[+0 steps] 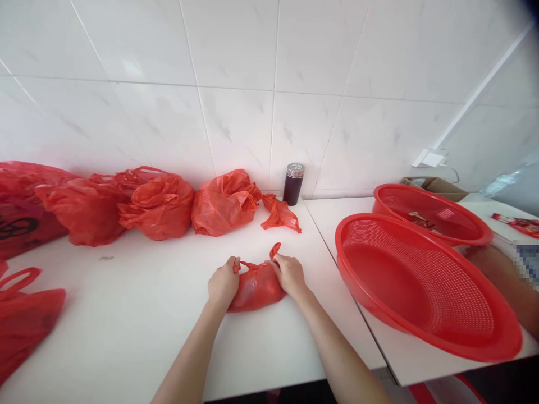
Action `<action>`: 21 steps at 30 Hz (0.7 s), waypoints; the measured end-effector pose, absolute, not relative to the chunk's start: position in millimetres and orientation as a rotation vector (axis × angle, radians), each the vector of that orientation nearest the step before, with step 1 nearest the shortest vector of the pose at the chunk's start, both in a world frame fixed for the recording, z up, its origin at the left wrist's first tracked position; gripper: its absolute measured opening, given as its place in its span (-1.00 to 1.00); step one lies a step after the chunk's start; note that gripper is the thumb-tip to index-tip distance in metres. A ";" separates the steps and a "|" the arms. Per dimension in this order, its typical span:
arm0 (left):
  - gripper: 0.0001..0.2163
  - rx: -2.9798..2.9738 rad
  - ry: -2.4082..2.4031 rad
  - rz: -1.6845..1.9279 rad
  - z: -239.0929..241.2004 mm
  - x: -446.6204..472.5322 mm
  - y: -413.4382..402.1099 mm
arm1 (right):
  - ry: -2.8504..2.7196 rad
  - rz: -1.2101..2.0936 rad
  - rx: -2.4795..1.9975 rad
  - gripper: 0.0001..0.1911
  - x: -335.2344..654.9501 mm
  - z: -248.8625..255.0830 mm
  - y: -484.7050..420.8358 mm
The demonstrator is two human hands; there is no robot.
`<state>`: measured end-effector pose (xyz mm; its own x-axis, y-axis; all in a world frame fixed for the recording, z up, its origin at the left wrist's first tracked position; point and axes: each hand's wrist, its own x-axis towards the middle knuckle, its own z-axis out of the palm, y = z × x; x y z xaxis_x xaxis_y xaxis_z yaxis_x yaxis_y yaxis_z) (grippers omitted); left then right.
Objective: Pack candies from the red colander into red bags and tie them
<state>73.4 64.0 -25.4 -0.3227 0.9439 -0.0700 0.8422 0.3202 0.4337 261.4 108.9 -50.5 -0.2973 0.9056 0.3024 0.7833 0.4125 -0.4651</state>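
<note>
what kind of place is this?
Likely a kitchen or food-prep room: tiled wall, white counter, big red strainer basket. The left hand and right hand grip a small bag on the counter.

no legible text, black mark on leftmost bag (25, 205) unreadable

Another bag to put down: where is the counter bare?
Widest bare patch of the counter: between the wall row of bags, the left-edge bag and the left hand on the small bag. A narrower strip lies between the right hand and the big basket. Crowded: the back row, and the right table under baskets.
</note>
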 end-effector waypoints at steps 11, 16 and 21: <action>-0.71 1.702 2.322 0.408 -38.4 71.8 70.5 | -1.965 0.485 -1.420 -0.72 253.0 -60.0 120.7; -0.76 1.662 2.261 0.592 -31.7 71.7 51.3 | -1.671 0.702 -1.316 -0.68 256.9 -59.8 119.7; -0.74 1.566 2.143 0.809 -30.4 71.4 17.3 | -1.402 0.942 -1.169 -0.65 258.5 -57.0 124.8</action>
